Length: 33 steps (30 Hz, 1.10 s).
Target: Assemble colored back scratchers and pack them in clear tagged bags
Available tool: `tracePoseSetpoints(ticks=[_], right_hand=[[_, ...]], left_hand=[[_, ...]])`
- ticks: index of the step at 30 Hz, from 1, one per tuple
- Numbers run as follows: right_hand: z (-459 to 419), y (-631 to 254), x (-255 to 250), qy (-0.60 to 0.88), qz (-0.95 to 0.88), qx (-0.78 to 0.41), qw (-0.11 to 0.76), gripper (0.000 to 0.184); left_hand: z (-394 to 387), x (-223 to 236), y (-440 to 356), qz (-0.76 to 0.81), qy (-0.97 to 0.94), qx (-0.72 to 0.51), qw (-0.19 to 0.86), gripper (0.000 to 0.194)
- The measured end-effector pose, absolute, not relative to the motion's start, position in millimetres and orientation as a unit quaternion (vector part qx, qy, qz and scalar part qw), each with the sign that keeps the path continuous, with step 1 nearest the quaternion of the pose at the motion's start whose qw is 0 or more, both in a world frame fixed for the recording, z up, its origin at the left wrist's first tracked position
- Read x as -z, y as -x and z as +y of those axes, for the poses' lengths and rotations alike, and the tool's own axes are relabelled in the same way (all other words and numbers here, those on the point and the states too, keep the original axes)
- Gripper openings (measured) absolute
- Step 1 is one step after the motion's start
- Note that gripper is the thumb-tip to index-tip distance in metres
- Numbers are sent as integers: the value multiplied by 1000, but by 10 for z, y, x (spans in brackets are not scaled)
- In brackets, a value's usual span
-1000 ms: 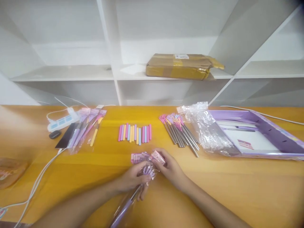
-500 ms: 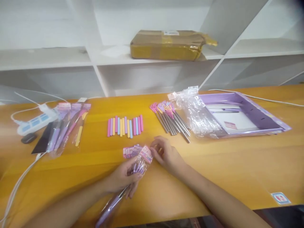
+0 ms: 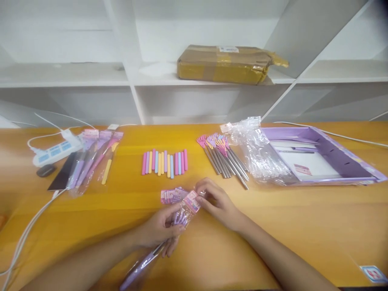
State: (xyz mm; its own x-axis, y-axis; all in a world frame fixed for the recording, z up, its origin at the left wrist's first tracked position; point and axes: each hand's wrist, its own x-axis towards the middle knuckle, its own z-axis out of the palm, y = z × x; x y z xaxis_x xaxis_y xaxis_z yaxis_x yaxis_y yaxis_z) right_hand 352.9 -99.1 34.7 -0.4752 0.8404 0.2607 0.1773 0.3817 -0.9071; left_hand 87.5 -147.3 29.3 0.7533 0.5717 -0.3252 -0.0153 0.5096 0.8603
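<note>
My left hand (image 3: 166,228) gripping the bagged purple scratcher (image 3: 181,218) at seven o'clock in my view, my right hand (image 3: 216,200) pinching the pink card (image 3: 191,201) at six, more card showing than a second ago

Bare desk (image 3: 273,230) lies open right of the hands, below the purple tray (image 3: 351,161). A narrow gap runs between the coloured sticks (image 3: 165,163) and the metal rods (image 3: 226,161). Leftward, packaged scratchers (image 3: 91,157), a power strip (image 3: 57,152) and white cables (image 3: 27,230) obstruct passage; clear bags (image 3: 260,157) block the way between rods and tray.
</note>
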Motion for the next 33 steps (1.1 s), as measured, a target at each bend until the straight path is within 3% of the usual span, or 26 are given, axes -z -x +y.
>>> tracePoseSetpoints(ticks=[7, 13, 16, 21, 25, 27, 29, 33], right_hand=[[-1004, -3465, -269, 298, -679, -562, 366, 24], [-952, -3489, -105, 351, -610, -588, 398, 36], [-867, -3496, -75, 402, -606, -542, 421, 39], [-764, -3234, -189, 436, -726, -418, 328, 40], [-723, -3022, -307, 450, -790, -305, 282, 20], [-736, -3016, -364, 451, -812, -263, 261, 20], [-785, -3060, -416, 452, -827, -250, 222, 32], [-925, -3129, -456, 475, -835, -243, 137, 77]], left_hand=[[-1551, -264, -860, 279, -512, -133, 802, 66], [-1566, -278, -790, 274, -515, -112, 804, 48], [-1565, -307, -755, 224, -555, -39, 800, 42], [-1556, -277, -716, 199, -548, -5, 813, 42], [-1557, -243, -695, 197, -560, -9, 805, 40], [-1557, -265, -697, 200, -564, -9, 801, 39], [-1556, -304, -706, 203, -568, -8, 798, 37], [-1549, -355, -722, 201, -586, -7, 785, 31]])
